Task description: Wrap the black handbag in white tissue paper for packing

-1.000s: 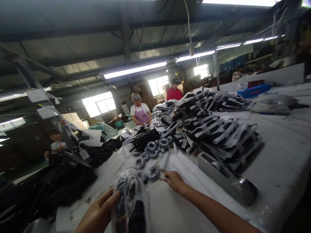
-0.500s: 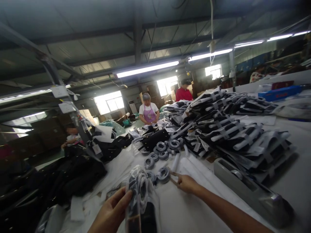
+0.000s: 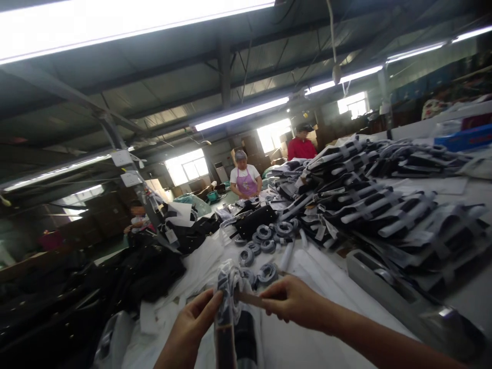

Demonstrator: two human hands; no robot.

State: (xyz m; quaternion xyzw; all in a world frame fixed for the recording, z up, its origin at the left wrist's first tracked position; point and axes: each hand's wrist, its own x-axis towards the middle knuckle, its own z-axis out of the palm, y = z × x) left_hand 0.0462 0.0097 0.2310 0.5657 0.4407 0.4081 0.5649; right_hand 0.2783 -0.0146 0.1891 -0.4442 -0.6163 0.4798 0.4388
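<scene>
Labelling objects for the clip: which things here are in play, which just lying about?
In play: left hand gripping the bagged item; right hand holding a tape strip against it.

Lying about: coiled straps, pile of packed items, tape dispenser, dark bags, white table.

Ceiling tube lights (image 3: pixel 242 111) and rear windows (image 3: pixel 187 166) are blowing out; floor at left is sitting in deep shadow, foreground is blurring, wide-angle lens is bending the edges
</scene>
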